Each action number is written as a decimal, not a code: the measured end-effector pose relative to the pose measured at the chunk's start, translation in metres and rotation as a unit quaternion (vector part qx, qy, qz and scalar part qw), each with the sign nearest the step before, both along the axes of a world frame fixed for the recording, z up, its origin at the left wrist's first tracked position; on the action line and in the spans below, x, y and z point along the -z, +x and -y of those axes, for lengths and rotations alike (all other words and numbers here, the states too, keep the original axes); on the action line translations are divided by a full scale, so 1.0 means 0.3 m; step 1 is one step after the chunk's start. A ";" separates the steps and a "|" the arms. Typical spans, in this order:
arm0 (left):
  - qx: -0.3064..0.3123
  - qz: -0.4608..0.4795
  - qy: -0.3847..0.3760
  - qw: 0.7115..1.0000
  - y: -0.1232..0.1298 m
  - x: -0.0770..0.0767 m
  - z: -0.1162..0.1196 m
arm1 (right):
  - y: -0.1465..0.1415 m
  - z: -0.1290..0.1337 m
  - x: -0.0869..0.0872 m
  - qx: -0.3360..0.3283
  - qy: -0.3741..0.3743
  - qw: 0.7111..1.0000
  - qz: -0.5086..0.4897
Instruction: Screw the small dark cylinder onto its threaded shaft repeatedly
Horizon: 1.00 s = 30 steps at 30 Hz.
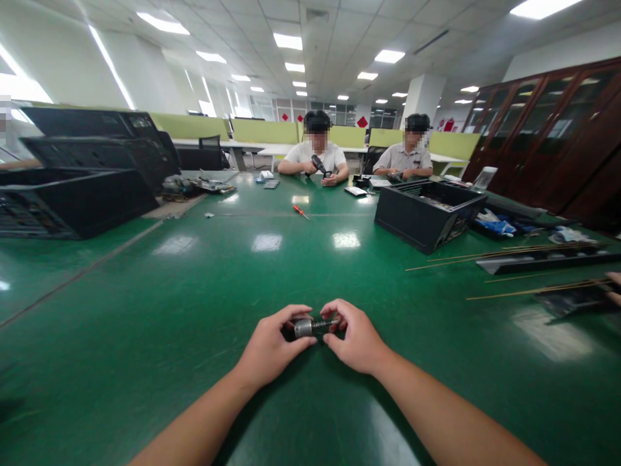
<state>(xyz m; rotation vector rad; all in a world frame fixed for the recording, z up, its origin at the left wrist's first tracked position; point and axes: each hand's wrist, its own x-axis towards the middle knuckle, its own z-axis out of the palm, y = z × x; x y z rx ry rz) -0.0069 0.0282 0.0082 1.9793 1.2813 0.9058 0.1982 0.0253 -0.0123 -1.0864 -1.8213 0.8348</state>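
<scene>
A small silver metal cylinder with a dark coil spring on its shaft (304, 328), like a small motor, lies sideways just above or on the green tabletop; which of these I cannot tell. Round its thick cylinder end curl the thumb and fingers of my left hand (272, 343). My right hand (358, 336) has its fingers bent about the thin spring end, the thumb a little below. Parts of both ends are hidden by the fingers.
An orange screwdriver (300, 211) lies ahead on the green table (218, 278). Black computer cases stand left (116, 200) and right (412, 220). Thin brass-coloured rods (436, 263) stick out at the right, near another person's hand (615, 285). Two people sit opposite, one with a power drill (319, 164).
</scene>
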 end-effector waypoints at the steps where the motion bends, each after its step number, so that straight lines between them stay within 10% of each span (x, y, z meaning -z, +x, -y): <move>1: -0.001 -0.001 0.002 1.000 0.000 -0.001 0.001 | 0.000 0.000 -0.001 0.000 -0.006 1.000 -0.003; 30: 0.036 -0.023 0.007 0.999 0.003 -0.009 0.013 | -0.005 0.011 -0.015 -0.007 0.007 1.000 -0.002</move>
